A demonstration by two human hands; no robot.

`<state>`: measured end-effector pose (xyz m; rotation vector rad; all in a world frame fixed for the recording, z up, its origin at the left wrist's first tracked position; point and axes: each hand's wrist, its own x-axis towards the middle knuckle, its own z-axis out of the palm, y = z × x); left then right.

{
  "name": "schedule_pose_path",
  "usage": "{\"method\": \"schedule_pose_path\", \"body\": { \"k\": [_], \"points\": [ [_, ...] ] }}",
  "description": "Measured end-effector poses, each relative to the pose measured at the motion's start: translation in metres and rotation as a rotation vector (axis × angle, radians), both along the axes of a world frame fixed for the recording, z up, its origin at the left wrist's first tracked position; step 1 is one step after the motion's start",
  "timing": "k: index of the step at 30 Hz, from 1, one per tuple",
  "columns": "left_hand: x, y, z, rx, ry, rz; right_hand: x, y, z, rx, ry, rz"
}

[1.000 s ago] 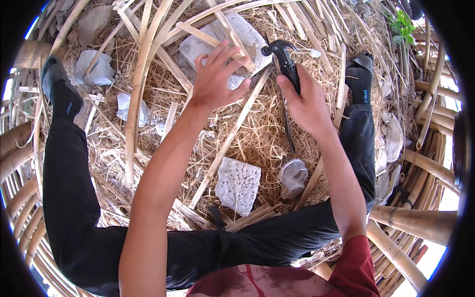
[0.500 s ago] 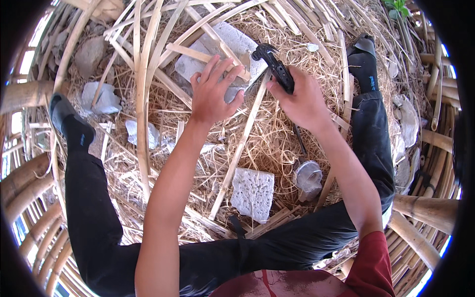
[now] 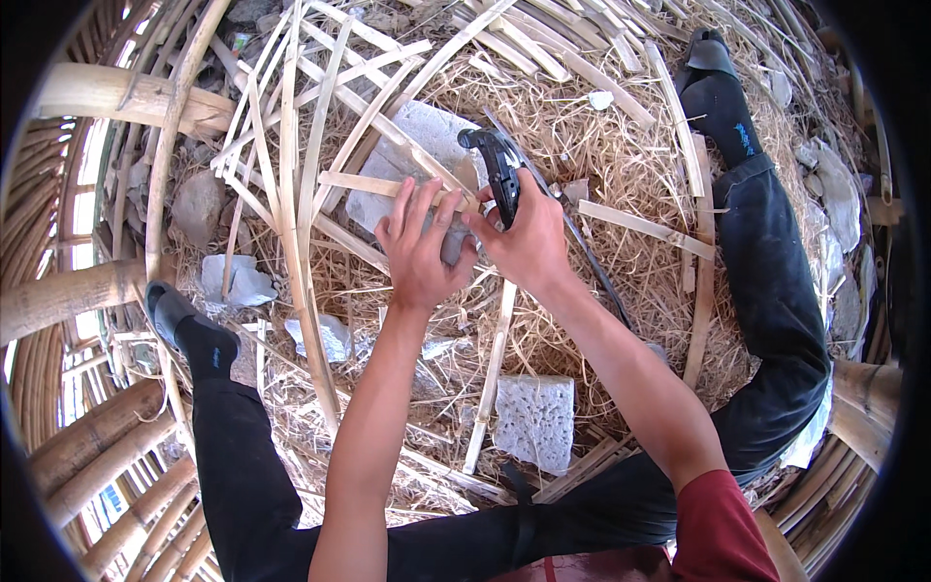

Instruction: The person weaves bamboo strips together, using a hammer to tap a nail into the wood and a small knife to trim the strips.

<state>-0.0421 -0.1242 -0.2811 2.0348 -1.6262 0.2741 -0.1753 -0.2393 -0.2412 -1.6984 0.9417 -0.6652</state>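
Observation:
My right hand [image 3: 529,233] is closed round the handle of a black claw hammer [image 3: 500,175], its head pointing away from me. The thumb is close to the right end of a short bamboo strip [image 3: 357,182]. Over that strip lie the bent fingers of my left hand [image 3: 425,247], with its thumb on the near side. What the fingertips press on underneath is hidden. Below both hands sits a pale, flat stone block [image 3: 427,124], partly covered by the strip and by longer bamboo slats.
Long bamboo slats [image 3: 291,175] cross at the left. A long, thin dark bar [image 3: 596,267] runs past my right forearm. A pitted white block [image 3: 534,422] lies nearer me on straw [image 3: 635,272]. Rocks [image 3: 201,207] and thick bamboo poles [image 3: 73,296] edge the space around my outstretched legs.
My right hand has brought the hammer left, close beside my left hand. My left fingers have come down over the strip. The whole view has shifted, and my right forearm hides the clear cup.

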Motion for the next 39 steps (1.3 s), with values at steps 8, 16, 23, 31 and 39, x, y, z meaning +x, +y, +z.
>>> {"method": "schedule_pose_path", "body": {
  "k": [8,16,23,31,39],
  "points": [
    [-0.001,-0.002,-0.001,-0.012,-0.026,-0.005,0.000,-0.004,-0.004,-0.025,-0.008,0.003],
    [-0.002,-0.004,-0.005,-0.015,-0.010,0.010,0.000,-0.005,-0.003,0.009,-0.027,-0.002],
    [-0.002,-0.003,-0.003,-0.020,-0.009,0.014,-0.004,-0.012,-0.001,0.004,0.007,0.066],
    [0.002,0.003,-0.002,-0.041,0.018,0.023,-0.012,-0.015,-0.001,-0.222,0.093,0.136],
    [0.007,0.011,-0.011,-0.063,0.129,0.041,-0.052,-0.018,0.073,-0.402,0.376,0.347]
  ]
}}
